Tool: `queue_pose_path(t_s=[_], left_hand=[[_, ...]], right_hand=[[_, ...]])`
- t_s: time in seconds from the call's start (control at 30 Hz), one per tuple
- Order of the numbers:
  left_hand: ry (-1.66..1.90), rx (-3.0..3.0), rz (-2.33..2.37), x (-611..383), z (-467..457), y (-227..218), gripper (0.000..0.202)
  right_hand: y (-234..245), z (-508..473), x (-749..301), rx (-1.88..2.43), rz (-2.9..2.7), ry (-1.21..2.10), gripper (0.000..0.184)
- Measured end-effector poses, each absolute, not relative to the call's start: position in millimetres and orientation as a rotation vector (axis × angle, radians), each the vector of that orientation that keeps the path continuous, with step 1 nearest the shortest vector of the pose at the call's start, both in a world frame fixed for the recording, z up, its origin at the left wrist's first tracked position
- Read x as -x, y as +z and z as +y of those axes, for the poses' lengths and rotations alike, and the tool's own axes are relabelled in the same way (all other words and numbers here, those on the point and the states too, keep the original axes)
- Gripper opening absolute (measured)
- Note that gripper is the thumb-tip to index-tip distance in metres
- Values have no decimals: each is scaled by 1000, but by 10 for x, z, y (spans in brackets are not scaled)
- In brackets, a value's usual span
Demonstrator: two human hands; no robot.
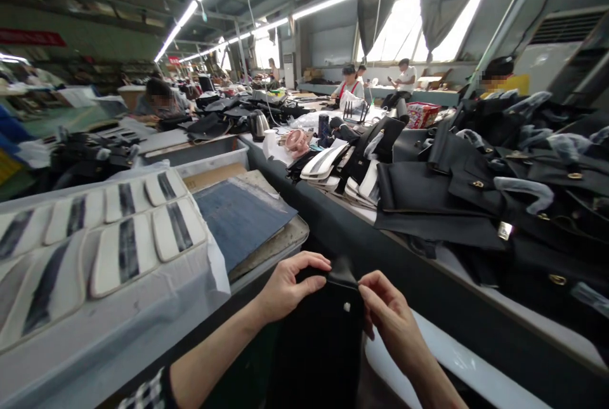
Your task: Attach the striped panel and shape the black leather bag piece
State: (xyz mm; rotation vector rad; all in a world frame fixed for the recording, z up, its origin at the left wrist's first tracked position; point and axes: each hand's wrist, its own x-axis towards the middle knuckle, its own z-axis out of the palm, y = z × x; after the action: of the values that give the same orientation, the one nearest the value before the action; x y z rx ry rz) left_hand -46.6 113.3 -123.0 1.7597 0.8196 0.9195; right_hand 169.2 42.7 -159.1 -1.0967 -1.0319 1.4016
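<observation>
In front of me hangs a black leather piece [318, 345] with a small shiny metal fitting [347, 307] near its upper right corner. My left hand [297, 282] pinches its top edge between thumb and fingers. At the upper right corner, the fingertips of my right hand [387, 307] are closed on the same edge. A thin dark flap [343, 271] stands up, blurred, between the two hands. The lower part of the leather piece runs into shadow and out of the picture.
Left, several white panels with dark stripes [126, 247] lie on a covered bin beside a blue-grey sheet [242, 215]. Black bag pieces [438, 187] pile up on the right-hand table. A pink fan [297, 142] and a kettle [259, 125] stand further back. Several people sit beyond.
</observation>
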Motion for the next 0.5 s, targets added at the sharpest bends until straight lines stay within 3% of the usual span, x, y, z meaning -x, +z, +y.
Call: queue_pose_path(t_s=[0.3,0.5], left_hand=[[1094,-1118,995,448,764,-1532,51],[1161,-1154,1123,478,518,-1601,36]], right_hand=[[-1641,385,-1592,1409,-1240,842,34],[-1681,393,-1591,1417,-1145,850,36]])
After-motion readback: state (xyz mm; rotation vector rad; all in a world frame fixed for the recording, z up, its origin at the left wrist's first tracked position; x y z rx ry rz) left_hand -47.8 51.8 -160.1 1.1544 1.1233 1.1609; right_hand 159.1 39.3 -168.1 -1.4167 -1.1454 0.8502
